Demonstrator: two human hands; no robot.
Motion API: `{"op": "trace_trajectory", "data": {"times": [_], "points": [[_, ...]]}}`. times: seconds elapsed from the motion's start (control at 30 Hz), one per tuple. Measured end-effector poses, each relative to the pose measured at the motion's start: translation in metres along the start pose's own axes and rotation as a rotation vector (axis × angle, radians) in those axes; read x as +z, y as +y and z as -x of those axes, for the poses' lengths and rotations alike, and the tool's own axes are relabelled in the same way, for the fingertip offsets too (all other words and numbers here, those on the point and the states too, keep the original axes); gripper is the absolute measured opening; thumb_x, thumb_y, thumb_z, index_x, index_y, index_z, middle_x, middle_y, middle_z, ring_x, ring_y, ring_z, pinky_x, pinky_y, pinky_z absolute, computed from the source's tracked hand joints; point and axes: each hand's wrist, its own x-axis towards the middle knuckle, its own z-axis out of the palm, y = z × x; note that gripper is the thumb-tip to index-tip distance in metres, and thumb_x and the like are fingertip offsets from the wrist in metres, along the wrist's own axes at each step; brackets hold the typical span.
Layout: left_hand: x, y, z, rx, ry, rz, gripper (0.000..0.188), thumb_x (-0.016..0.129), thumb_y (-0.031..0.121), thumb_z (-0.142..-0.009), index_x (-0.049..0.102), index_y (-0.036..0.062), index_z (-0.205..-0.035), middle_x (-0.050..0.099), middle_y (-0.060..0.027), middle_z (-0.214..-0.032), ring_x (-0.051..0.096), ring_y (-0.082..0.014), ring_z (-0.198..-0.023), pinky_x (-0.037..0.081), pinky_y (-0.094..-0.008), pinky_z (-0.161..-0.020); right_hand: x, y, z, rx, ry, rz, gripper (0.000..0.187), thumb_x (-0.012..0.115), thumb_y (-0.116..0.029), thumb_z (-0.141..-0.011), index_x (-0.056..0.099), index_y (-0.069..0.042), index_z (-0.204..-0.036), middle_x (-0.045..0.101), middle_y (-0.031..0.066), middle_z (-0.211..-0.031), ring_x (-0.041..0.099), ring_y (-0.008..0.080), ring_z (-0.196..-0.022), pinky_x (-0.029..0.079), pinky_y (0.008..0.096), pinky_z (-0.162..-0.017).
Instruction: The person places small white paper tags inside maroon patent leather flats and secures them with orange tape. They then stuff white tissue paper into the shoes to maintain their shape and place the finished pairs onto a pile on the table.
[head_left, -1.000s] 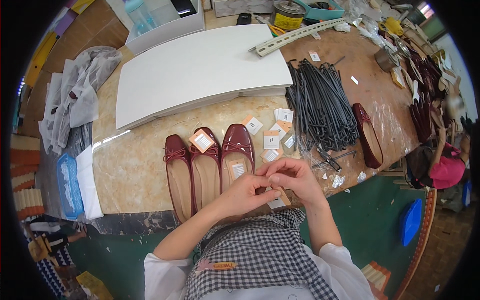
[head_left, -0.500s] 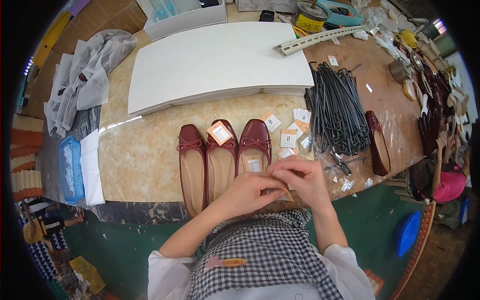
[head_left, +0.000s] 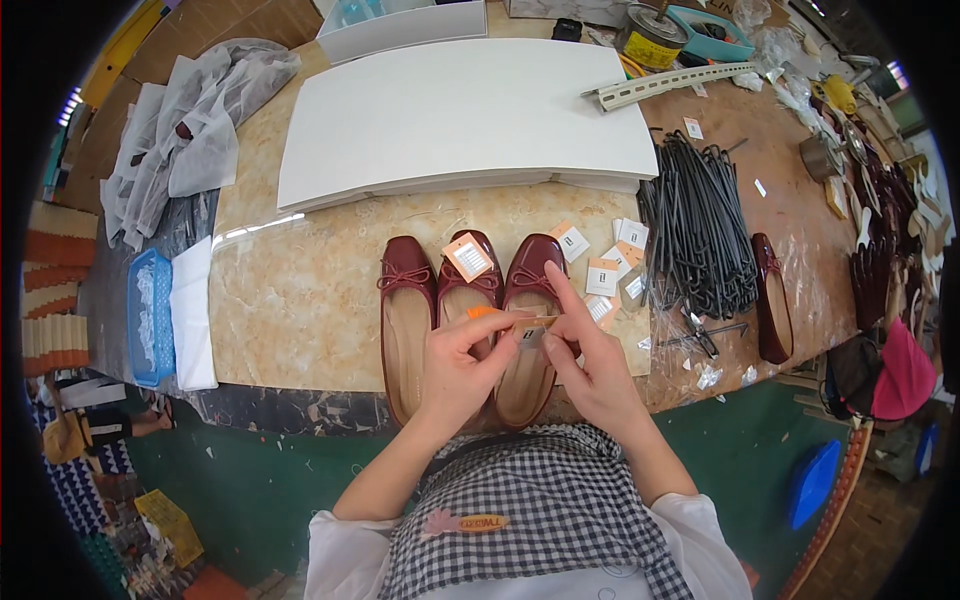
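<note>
left hand, right hand pinching orange-topped pale card tag over glossy burgundy bow-fronted shoes, left of black rods.

The bare left forearm and bare right forearm converge in front of the torso. The bare left hand pinches thumb against index finger. The bare right hand extends its index finger forward, thumb directed inward.
</note>
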Motion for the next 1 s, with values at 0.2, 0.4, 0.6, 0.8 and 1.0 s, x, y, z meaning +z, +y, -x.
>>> {"op": "trace_trajectory", "data": {"times": [0.2,0.4,0.6,0.8,1.0], "points": [[-0.005,0.0,0.001,0.178,-0.048,-0.072,0.026,0.067,0.003,-0.082,0.073,0.0098,-0.106,0.067,-0.004,-0.086,0.053,-0.007,-0.059,0.043,-0.022,-0.053,-0.002,0.0,-0.002,0.043,-0.108,-0.04,0.068,0.049,0.005,-0.089,0.026,-0.008,-0.151,0.051,0.0014,-0.073,0.05,0.0085,-0.071,0.043,0.0225,-0.07],[-0.017,0.005,0.002,0.109,-0.134,0.024,0.02,0.068,0.002,-0.082,0.072,0.0058,-0.101,0.066,-0.0057,-0.088,0.059,-0.0102,-0.067,0.046,-0.0229,-0.06,0.008,0.004,-0.004,-0.043,-0.041,-0.117,0.069,0.053,0.004,-0.088,0.029,-0.013,-0.151,0.057,0.0038,-0.07,0.053,0.0125,-0.065,0.044,0.0242,-0.067],[-0.041,0.011,0.011,0.071,-0.199,-0.119,0.011,0.075,0.007,-0.076,0.07,0.0077,-0.086,0.064,-0.0047,-0.083,0.061,-0.0134,-0.068,0.047,-0.0234,-0.06,0.003,-0.007,-0.008,0.034,-0.303,0.01,0.066,0.058,0.003,-0.086,0.038,-0.011,-0.147,0.064,0.0095,-0.092,0.06,0.0158,-0.081,0.047,0.027,-0.076],[-0.057,0.004,0.037,0.34,0.053,-0.35,0.014,0.077,0.014,-0.075,0.069,0.0126,-0.087,0.061,-0.002,-0.075,0.058,-0.0157,-0.056,0.046,-0.0279,-0.049,0.025,-0.015,-0.025,-0.29,-0.244,0.16,0.037,0.069,-0.007,-0.082,0.064,-0.006,-0.119,0.062,0.0135,-0.117,0.06,0.0273,-0.105,0.045,0.0385,-0.098],[-0.078,-0.008,0.052,0.097,0.198,-0.113,0.013,0.078,0.007,-0.075,0.071,0.0092,-0.085,0.061,-0.0005,-0.073,0.048,-0.0068,-0.052,0.038,-0.0217,-0.048,0.045,-0.029,-0.044,-0.177,-0.452,0.223,0.016,0.072,-0.012,-0.081,0.072,-0.006,-0.095,0.065,0.0087,-0.085,0.064,0.0234,-0.088,0.052,0.034,-0.072]]}}
